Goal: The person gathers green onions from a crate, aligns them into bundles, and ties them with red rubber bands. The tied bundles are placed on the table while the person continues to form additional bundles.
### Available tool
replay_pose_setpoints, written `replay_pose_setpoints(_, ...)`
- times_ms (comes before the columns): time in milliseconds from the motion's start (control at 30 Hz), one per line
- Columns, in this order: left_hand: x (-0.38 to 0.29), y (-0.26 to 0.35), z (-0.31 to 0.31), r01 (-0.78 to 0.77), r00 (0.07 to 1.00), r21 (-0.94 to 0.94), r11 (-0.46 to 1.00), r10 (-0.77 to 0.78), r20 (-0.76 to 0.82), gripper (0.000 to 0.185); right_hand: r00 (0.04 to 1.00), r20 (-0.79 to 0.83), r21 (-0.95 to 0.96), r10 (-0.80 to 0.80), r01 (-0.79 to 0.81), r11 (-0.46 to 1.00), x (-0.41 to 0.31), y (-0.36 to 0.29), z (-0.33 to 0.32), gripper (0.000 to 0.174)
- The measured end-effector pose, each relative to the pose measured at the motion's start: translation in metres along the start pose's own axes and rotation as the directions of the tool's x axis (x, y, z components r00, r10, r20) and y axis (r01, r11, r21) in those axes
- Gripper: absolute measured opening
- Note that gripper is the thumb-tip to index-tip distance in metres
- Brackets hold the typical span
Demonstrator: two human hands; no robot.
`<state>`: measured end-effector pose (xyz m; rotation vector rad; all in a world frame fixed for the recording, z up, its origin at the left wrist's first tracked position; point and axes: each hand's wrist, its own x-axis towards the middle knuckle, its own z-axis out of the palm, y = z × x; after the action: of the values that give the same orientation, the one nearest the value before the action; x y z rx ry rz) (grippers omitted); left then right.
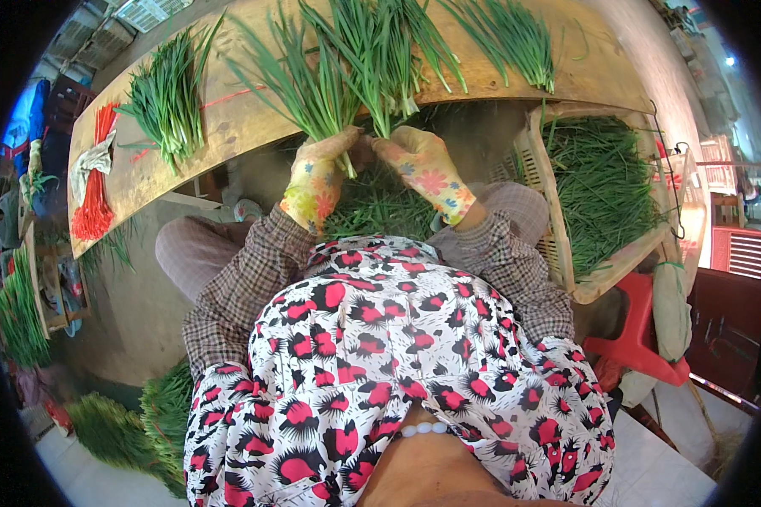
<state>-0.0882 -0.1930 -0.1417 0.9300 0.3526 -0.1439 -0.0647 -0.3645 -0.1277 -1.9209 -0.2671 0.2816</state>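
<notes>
My left hand (320, 174), in a flower-patterned glove, is closed around the pale lower stems of a bunch of green garlic chives (304, 95). Close beside it, my right hand (425, 168), in a matching glove, pinches the stem ends of more chives (371, 70) at the edge of the wooden board (228, 120). The fingertips of both hands nearly meet and are partly hidden. Separate chive piles lie on the board at left (171, 101) and at right (513, 44). A bundle of red ties (95, 184), wrapped with pale cloth, lies at the board's left end.
A plastic crate (555, 222) full of loose chives (599, 184) stands at right, beside a red plastic stool (634, 336). Loose greens (380, 206) lie below my hands. Chive bundles (120, 431) rest on the floor at lower left, with more greens (19, 310) at far left.
</notes>
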Motion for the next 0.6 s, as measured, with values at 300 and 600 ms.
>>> replay_pose_setpoints(300, 0.008, -0.004, -0.005, -0.068, 0.998, 0.060, 0.996, 0.068, 0.002, 0.025, 0.934, -0.001, -0.670, -0.356, 0.264, 0.694, -0.003, -0.004, 0.016, 0.024)
replay_pose_setpoints(600, 0.018, -0.013, -0.020, -0.051, 0.995, -0.028, 0.998, 0.053, 0.089, 0.029, 0.867, 0.133, -0.716, -0.480, 0.419, 0.558, 0.007, 0.008, 0.029, 0.022)
